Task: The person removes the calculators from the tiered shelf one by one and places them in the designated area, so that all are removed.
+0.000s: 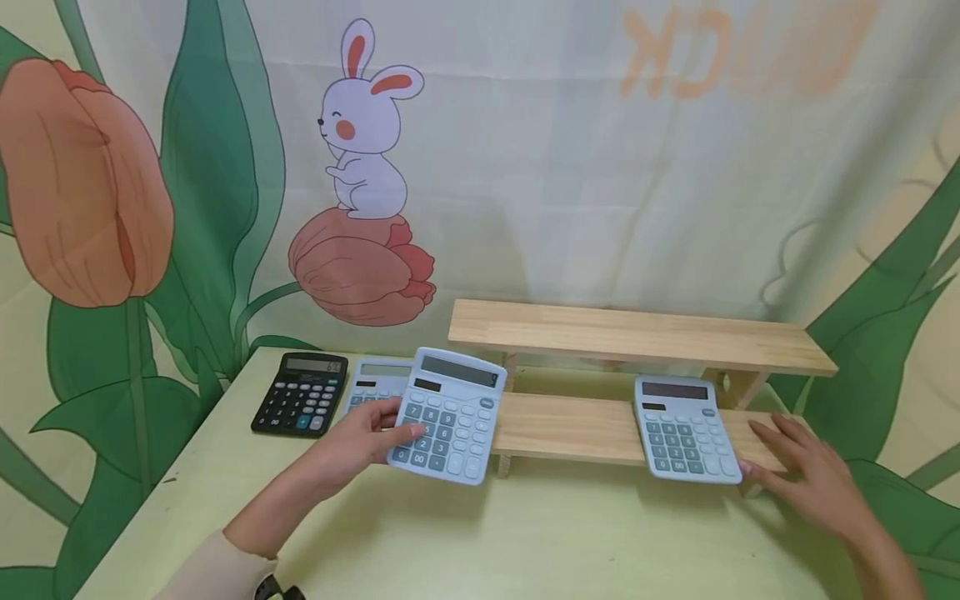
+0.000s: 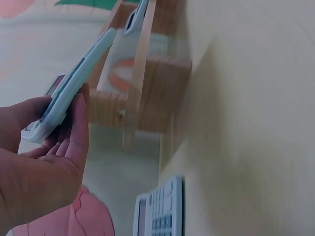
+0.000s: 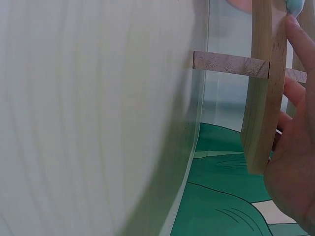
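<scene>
My left hand (image 1: 360,437) grips a light blue calculator (image 1: 450,417) by its left edge, thumb on the keys and fingers behind; it is held up in front of the wooden rack's left end. In the left wrist view the same calculator (image 2: 74,81) stands tilted in the hand (image 2: 54,142). A second blue calculator (image 1: 686,429) leans on the lower shelf (image 1: 570,427) toward its right. My right hand (image 1: 813,475) rests at that shelf's right end, fingers spread, thumb tip at the calculator's lower right corner. The right wrist view shows this hand (image 3: 295,162) along the shelf's edge (image 3: 275,98).
A black calculator (image 1: 300,396) lies at the back left of the table (image 1: 480,550). Beside it is another blue calculator (image 1: 381,369), partly hidden behind my left hand and the held one. The rack's upper shelf (image 1: 637,333) runs behind, before a printed curtain (image 1: 540,167).
</scene>
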The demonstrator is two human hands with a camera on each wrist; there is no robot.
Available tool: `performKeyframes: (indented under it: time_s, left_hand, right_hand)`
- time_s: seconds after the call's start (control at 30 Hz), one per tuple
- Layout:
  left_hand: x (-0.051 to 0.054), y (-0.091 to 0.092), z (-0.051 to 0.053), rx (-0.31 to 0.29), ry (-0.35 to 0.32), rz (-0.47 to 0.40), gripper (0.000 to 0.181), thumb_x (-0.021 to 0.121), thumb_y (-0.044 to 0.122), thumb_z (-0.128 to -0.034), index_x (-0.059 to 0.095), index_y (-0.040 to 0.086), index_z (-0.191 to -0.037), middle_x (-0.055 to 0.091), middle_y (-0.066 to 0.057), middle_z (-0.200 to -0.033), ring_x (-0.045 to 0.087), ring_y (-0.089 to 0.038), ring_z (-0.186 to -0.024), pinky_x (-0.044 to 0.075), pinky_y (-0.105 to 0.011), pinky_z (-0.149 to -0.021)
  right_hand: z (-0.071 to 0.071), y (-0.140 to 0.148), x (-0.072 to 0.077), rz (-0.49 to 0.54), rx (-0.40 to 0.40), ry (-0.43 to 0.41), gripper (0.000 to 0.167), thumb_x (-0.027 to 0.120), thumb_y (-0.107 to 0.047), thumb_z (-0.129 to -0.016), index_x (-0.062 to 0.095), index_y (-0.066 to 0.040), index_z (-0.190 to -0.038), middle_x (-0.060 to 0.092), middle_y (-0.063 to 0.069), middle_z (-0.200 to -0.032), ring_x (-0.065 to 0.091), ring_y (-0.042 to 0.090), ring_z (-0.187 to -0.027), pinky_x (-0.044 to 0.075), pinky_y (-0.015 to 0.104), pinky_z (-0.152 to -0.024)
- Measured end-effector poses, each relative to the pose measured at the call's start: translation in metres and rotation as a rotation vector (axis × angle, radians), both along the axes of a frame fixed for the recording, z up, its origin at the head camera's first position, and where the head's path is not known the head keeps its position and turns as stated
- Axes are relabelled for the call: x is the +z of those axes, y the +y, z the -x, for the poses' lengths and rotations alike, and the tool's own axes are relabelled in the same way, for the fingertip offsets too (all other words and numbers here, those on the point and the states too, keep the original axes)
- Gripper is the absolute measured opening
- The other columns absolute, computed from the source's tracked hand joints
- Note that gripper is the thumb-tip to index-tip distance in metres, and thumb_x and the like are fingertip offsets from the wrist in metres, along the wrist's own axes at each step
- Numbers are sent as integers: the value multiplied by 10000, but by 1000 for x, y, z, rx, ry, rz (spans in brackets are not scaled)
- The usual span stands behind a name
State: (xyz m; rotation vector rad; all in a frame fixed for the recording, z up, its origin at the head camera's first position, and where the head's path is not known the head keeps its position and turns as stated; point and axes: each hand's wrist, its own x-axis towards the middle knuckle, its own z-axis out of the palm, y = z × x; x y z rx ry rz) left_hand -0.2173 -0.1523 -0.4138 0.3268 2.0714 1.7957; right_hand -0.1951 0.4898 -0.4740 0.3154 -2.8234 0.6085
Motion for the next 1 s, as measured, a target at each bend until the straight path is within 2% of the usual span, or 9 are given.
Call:
performKeyframes:
  time_s: [0.2, 0.33, 0.6, 0.77, 1.0]
  left_hand:
    - [4, -35, 5, 61, 25, 41, 561, 682, 221, -1061, 490, -52, -1512, 733, -147, -1233, 749, -261, -1040, 633, -350, -870]
    - [2, -55, 8, 103, 27, 76, 573, 671, 231, -1069, 471, -69, -1514, 724, -152, -1247, 745, -254, -1038, 631, -344, -866]
    - [-15, -89, 9, 163, 5, 141, 592, 669, 249, -1070, 461, -90, -1508, 710, -164, -1283, 741, -247, -1028, 633, -342, -864]
    - [-27, -109, 7, 171, -17, 159, 588, 641, 240, -1086, 438, -115, -1509, 711, -154, -1270, 738, -224, -1034, 633, -338, -866]
    - [-35, -140, 6, 167, -26, 170, 593, 591, 225, -1111, 380, -161, -1508, 704, -145, -1254, 729, -186, -1036, 627, -326, -871]
  right_hand:
    - [-1, 1, -3, 12, 1, 5, 743, 719, -375, -1000, 441, -31, -1597, 245, 350, -1669, 128, 575, -1554, 70, 883, -1093]
    - [-1, 2, -1, 15, 7, 20, 742, 715, -373, -1001, 439, -33, -1599, 247, 347, -1670, 119, 559, -1563, 57, 880, -1100]
    - [-2, 3, -1, 6, 4, 23, 749, 722, -381, -994, 446, -27, -1593, 263, 357, -1659, 135, 558, -1560, 96, 875, -1093]
    - [-1, 3, -2, 5, 1, 27, 747, 722, -383, -995, 447, -35, -1596, 265, 349, -1662, 144, 556, -1559, 101, 864, -1102]
    - [-1, 3, -3, 9, 1, 41, 751, 744, -378, -978, 466, -30, -1583, 291, 357, -1647, 191, 582, -1533, 139, 858, -1091]
